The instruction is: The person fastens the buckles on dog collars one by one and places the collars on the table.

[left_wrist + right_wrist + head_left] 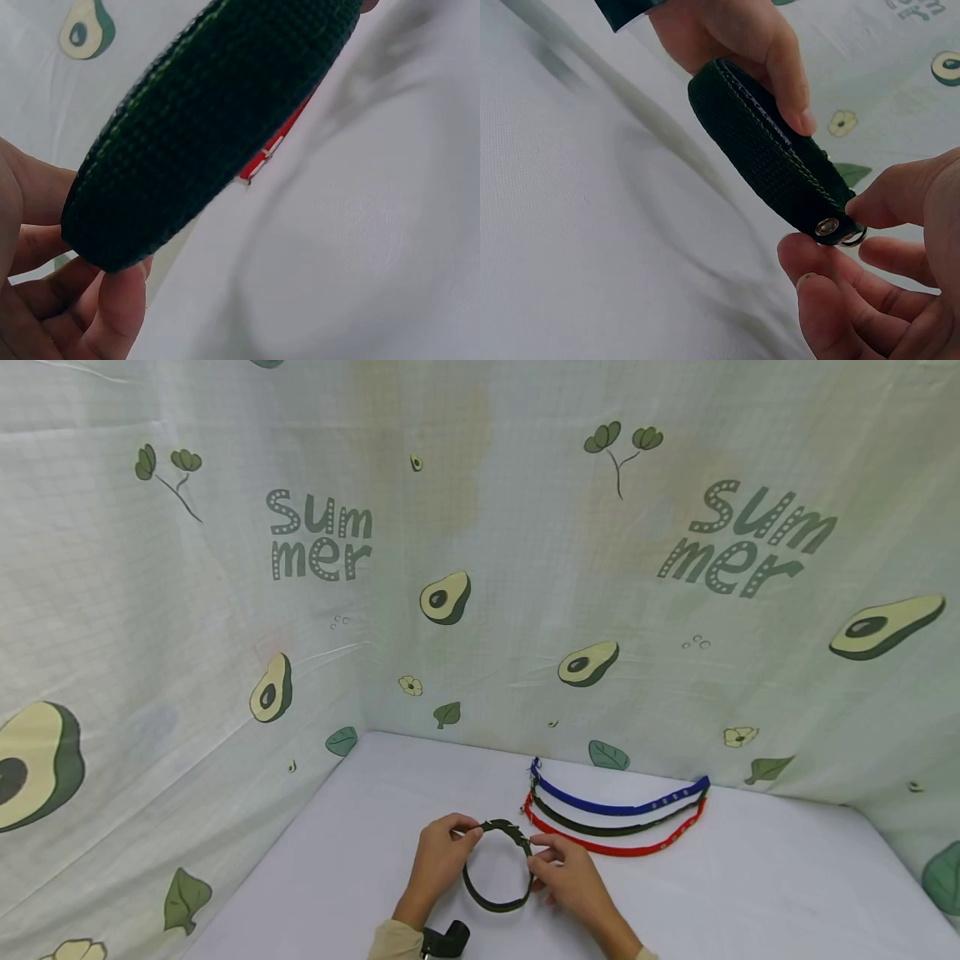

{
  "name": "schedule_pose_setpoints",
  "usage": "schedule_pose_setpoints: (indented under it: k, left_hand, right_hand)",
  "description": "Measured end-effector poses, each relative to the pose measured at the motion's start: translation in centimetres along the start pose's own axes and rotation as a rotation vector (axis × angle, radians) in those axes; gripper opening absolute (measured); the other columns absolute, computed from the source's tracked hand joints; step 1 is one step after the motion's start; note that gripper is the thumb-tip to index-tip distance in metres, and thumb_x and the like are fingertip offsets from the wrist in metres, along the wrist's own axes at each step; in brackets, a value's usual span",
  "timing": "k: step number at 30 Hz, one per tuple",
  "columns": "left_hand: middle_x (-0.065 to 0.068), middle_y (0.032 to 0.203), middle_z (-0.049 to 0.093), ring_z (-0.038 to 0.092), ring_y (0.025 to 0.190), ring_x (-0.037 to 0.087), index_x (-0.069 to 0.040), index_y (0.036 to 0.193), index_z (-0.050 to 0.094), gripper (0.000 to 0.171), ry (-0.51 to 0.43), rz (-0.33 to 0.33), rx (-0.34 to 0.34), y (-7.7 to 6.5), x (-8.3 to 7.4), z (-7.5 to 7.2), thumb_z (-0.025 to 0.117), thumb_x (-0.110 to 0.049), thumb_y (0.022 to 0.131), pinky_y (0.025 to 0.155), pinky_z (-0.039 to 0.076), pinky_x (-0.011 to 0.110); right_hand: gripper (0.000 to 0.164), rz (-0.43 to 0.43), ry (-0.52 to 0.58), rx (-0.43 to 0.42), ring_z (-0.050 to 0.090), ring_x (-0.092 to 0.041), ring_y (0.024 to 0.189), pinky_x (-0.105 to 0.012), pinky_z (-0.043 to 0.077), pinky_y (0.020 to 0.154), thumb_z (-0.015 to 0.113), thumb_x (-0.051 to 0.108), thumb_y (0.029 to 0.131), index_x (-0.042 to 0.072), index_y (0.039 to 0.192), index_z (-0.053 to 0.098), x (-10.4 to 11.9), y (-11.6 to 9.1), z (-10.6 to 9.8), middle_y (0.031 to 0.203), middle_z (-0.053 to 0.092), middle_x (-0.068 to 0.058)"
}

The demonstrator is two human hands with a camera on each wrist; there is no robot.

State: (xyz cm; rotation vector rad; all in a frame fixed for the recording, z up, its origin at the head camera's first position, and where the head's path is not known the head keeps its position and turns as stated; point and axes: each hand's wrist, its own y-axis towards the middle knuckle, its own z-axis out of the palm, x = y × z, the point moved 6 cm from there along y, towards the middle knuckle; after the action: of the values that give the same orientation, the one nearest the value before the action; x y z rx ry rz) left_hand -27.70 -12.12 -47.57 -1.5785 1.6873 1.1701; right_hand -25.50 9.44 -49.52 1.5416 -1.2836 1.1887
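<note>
Both hands hold a dark green woven collar [496,907] closed into a loop above the table. My left hand [444,852] pinches its upper left side between thumb and fingers. On the opposite side, my right hand [567,870] grips the band near a metal eyelet [827,226] and a metal ring [853,238], thumb against one edge and fingers under the other. In the left wrist view the band [195,127] fills much of the picture and hides most of the far hand.
Behind the right hand lie three open collars in curved rows: blue [630,810], dark green [611,831] and red [622,850]. A white table [315,868] meets a printed curtain [517,527] at the back and left. A black device [447,938] is strapped to the left wrist.
</note>
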Motion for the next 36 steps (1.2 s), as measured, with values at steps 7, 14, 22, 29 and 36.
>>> schedule_pose_setpoints:
  k: [7, 14, 22, 29, 36]
  left_hand:
    - [-0.004, 0.086, 0.068, 0.057, 0.070, 0.011, -0.012, 0.092, 0.075, 0.010, 0.008, -0.002, 0.011, 0.4, 0.7, -0.8, 0.077, -0.019, 0.087, 0.060, 0.047, 0.025]
    - [-0.003, 0.089, 0.069, 0.061, 0.078, 0.013, -0.010, 0.096, 0.074, 0.015, 0.046, 0.011, 0.065, 0.9, 1.3, -1.8, 0.076, -0.022, 0.088, 0.065, 0.050, 0.030]
    - [0.000, 0.089, 0.069, 0.061, 0.078, 0.015, -0.006, 0.098, 0.074, 0.016, 0.081, 0.007, 0.086, 0.5, 1.7, -2.5, 0.075, -0.017, 0.087, 0.064, 0.050, 0.031]
    - [0.000, 0.088, 0.068, 0.062, 0.079, 0.014, -0.005, 0.099, 0.074, 0.013, 0.078, -0.015, 0.092, 0.6, 2.0, -2.5, 0.073, -0.012, 0.088, 0.066, 0.050, 0.030]
    - [0.000, 0.087, 0.067, 0.062, 0.079, 0.014, -0.004, 0.101, 0.073, 0.014, 0.095, -0.027, 0.101, 0.6, 2.4, -2.3, 0.073, -0.009, 0.088, 0.067, 0.051, 0.030]
  right_hand:
    - [0.040, 0.004, -0.020, 0.007, 0.068, -0.021, 0.064, -0.035, 0.052, 0.049, 0.069, 0.014, 0.090, -0.004, 0.125, 0.061, 0.5, 0.6, 1.0, 0.090, 0.069, -0.009]
    - [0.035, -0.023, -0.059, 0.008, 0.067, -0.021, 0.061, -0.035, 0.052, 0.049, 0.069, 0.011, 0.090, -0.002, 0.122, 0.063, 0.9, 1.8, 2.0, 0.085, 0.067, -0.006]
    - [0.030, 0.000, -0.078, 0.014, 0.062, -0.019, 0.058, -0.034, 0.051, 0.047, 0.070, 0.008, 0.089, -0.002, 0.117, 0.065, 0.2, 2.3, 3.0, 0.080, 0.064, -0.003]
    - [0.029, -0.020, -0.065, 0.016, 0.062, -0.018, 0.058, -0.031, 0.049, 0.045, 0.068, 0.006, 0.087, -0.004, 0.114, 0.066, -0.2, 2.7, 3.4, 0.079, 0.065, -0.004]
    - [0.028, -0.057, -0.086, -0.028, 0.060, -0.016, 0.054, -0.030, 0.048, 0.042, 0.067, 0.005, 0.085, -0.003, 0.112, 0.067, -0.4, 2.9, 3.6, 0.078, 0.064, -0.003]
